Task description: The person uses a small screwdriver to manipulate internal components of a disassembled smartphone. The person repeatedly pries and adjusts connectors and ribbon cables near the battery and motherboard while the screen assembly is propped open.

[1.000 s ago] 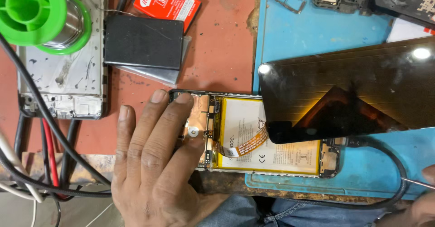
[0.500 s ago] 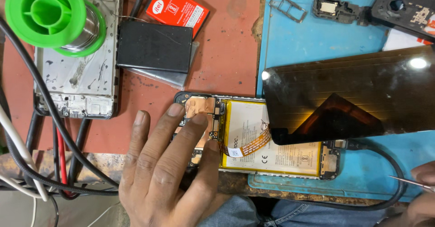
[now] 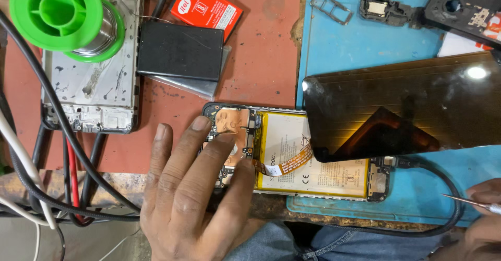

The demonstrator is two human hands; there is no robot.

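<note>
Opened phone (image 3: 292, 154): screen (image 3: 412, 107) lifted, battery still in; left hand (image 3: 193, 198) flat, pinning it; right hand (image 3: 482, 224) pinching thin tool (image 3: 469, 202).

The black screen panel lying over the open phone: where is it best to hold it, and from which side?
Probably grip the black screen panel by its long top and bottom edges near the free right end, coming from the right. Its left end overlaps the open phone, where an orange flex cable joins, and the left hand rests there.

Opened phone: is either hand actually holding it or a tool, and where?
The left hand presses flat on the opened phone at its copper-shielded end, not gripping. The right hand pinches a thin metal tool near its back end.
</note>
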